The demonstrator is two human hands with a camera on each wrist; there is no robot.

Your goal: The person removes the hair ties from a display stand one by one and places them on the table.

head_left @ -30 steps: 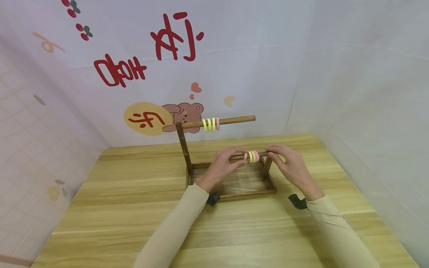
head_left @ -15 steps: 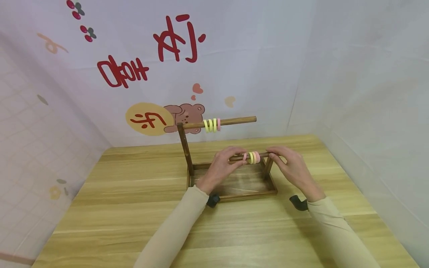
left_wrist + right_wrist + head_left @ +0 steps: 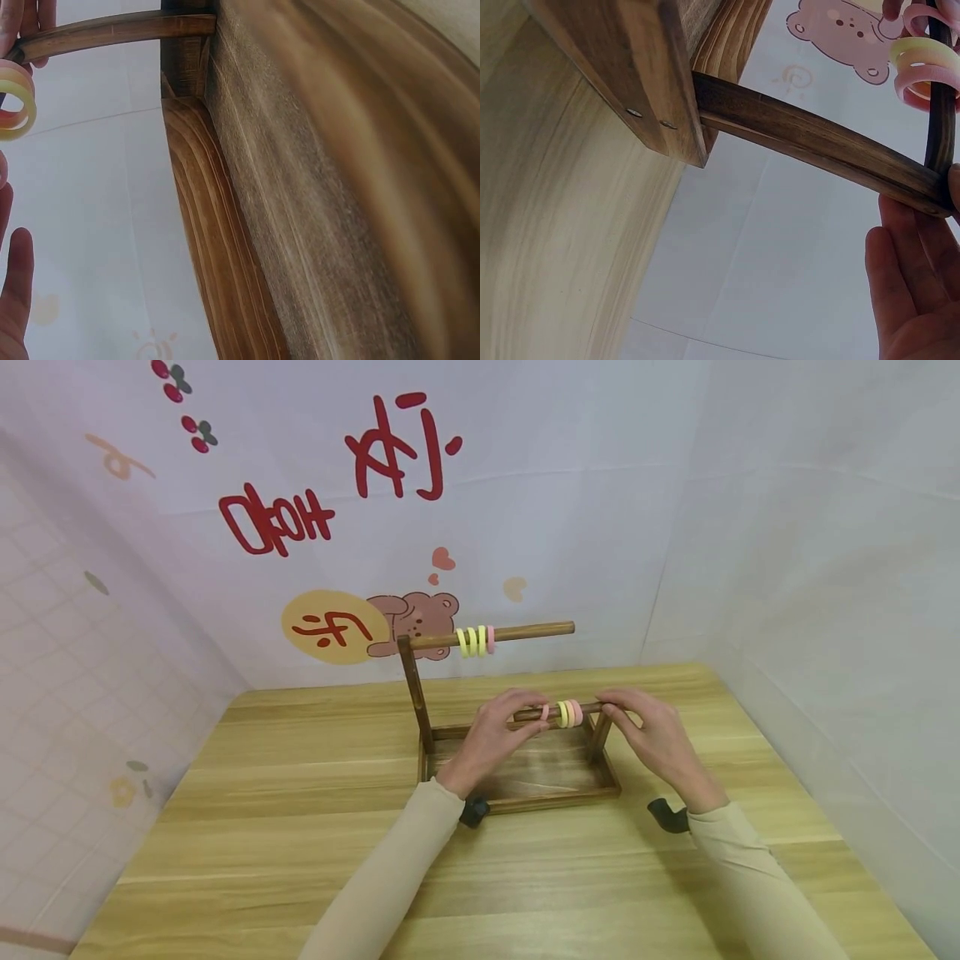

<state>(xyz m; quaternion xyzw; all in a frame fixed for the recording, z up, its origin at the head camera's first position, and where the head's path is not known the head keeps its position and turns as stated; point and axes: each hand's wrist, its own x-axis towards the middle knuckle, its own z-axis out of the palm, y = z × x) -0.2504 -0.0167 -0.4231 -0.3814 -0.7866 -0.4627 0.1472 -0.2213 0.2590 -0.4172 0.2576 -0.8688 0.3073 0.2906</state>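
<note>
On the table stands a dark wooden rack [image 3: 555, 797] with a tray base and two bars. My left hand [image 3: 491, 731] pinches a small pink hair tie [image 3: 545, 712] threaded on the lower bar, near its free left end. To the right on that bar sit a yellow hair tie [image 3: 562, 715] and pink ones [image 3: 577, 712] bunched together. At the bar's right end my right hand [image 3: 654, 735] holds the corner where it meets the short post [image 3: 817, 142], thumb and fingers on either side. The left wrist view shows only parts of fingers at its left edge.
Behind, the upper bar [image 3: 532, 631] carries several yellow hair ties [image 3: 471, 642] and a pink one [image 3: 491, 639], held by a tall left post [image 3: 416, 693]. Black wrist-camera parts [image 3: 667, 816] show near both wrists. White printed cloth [image 3: 585, 527] walls the table.
My left hand has slid the pink hair tie slightly left along the lower bar, widening its gap from the others. My right hand stays on the corner. The head view has shifted a little.
</note>
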